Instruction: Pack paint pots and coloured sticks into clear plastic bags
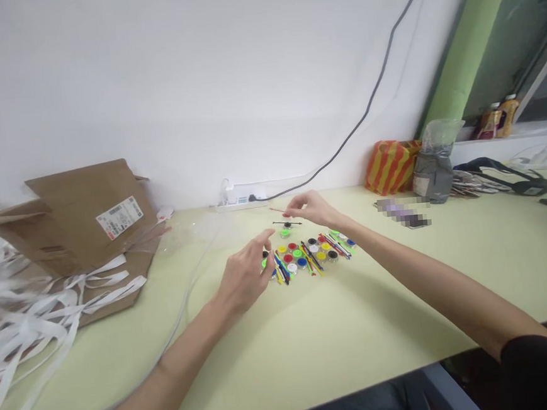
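Observation:
My right hand (312,208) reaches to the far end of a group of small coloured pieces, its fingertips pinched on a thin red arrow (278,210). Just under those fingertips is a red disc (286,215). Nearer me, a black arrow (287,223) lies across a black disc, with a green disc (284,234) in front. My left hand (247,265) hovers at the group's left side, thumb and index finger apart, partly covering some discs. Between the hands sit several round discs (288,258) in mixed colours, with bundles of slim arrows (312,257) among them.
An opened cardboard box (85,213) and tangled white strips (32,337) occupy the left. A grey cable (182,313) crosses the table there. Against the wall is a power strip (242,198). On the right are a striped bag (388,167), a grey pouch (433,173) and a blurred-out flat object (401,212).

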`<state>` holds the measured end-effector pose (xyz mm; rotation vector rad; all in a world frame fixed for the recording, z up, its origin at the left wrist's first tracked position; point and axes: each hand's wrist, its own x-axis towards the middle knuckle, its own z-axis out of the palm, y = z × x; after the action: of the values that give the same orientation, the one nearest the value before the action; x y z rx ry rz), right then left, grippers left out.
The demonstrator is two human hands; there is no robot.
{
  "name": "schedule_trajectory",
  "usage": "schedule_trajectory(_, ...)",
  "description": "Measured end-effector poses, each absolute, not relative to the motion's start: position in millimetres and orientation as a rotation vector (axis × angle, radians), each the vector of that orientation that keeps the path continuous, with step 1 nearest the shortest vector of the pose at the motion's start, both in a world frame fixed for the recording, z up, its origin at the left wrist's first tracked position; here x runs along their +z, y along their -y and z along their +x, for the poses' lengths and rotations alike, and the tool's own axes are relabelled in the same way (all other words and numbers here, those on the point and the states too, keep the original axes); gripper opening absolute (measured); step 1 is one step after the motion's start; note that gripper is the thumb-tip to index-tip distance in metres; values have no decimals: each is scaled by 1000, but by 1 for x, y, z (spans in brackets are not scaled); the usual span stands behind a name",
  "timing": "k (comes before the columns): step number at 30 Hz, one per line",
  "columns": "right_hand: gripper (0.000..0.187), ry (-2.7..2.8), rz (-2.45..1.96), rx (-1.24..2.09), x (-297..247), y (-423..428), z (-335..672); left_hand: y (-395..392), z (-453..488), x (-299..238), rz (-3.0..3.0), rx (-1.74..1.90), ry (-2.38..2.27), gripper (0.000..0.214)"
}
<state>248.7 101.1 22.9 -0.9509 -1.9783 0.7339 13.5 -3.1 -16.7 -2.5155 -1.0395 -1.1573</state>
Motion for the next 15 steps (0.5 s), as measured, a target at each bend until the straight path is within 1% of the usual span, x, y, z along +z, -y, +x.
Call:
schedule_trajectory(3, 19, 2191, -1047, 469, 6, -114, 248, 3, 14, -18, -2537, -1096, 1063, 43)
schedule_trajectory(6, 15, 2303, -1074, 300, -11, -119, 239, 2, 13, -17, -2555, -1060, 1092, 39)
schedule_trajectory(10, 14, 2341, -1141, 250, -23, -128, 229, 3, 13, -15, -2556, -1054, 1105, 36)
schedule_trajectory(15, 13, 2343, -1174, 273, -24, -138, 230, 3, 13, -15, -2544, -1049, 1105, 39)
